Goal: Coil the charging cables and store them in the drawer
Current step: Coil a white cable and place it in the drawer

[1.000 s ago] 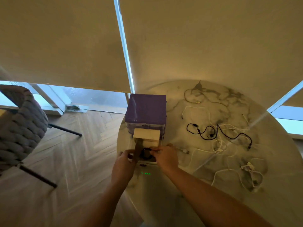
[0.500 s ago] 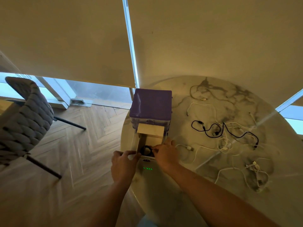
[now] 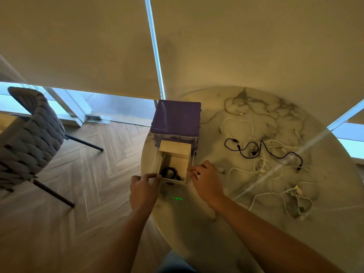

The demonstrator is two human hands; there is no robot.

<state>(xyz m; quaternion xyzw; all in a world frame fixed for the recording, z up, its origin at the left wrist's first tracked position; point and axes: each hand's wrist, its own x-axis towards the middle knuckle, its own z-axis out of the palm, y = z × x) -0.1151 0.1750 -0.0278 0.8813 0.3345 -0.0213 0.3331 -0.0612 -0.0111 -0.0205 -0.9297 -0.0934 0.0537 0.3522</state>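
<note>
A small drawer unit with a purple top (image 3: 176,115) stands at the left edge of the round marble table (image 3: 197,229). Its lower drawer (image 3: 183,166) is pulled out toward me. A coiled black cable (image 3: 170,173) lies inside, free of both hands. My left hand (image 3: 144,189) grips the drawer's front left corner. My right hand (image 3: 205,180) has curled fingers pinching the drawer's front right edge. Loose on the table to the right are a black cable (image 3: 262,152), tangled white cables (image 3: 262,166) and a white bundle (image 3: 297,196).
Another thin cable (image 3: 235,112) lies at the table's far side. A grey woven chair (image 3: 29,134) stands on the wooden floor to the left. Drawn blinds hang close behind the table. A green light (image 3: 177,198) reflects just in front of the drawer.
My right hand has come out of the drawer to its right edge, leaving the coiled black cable inside. My left hand stays at the front left corner.
</note>
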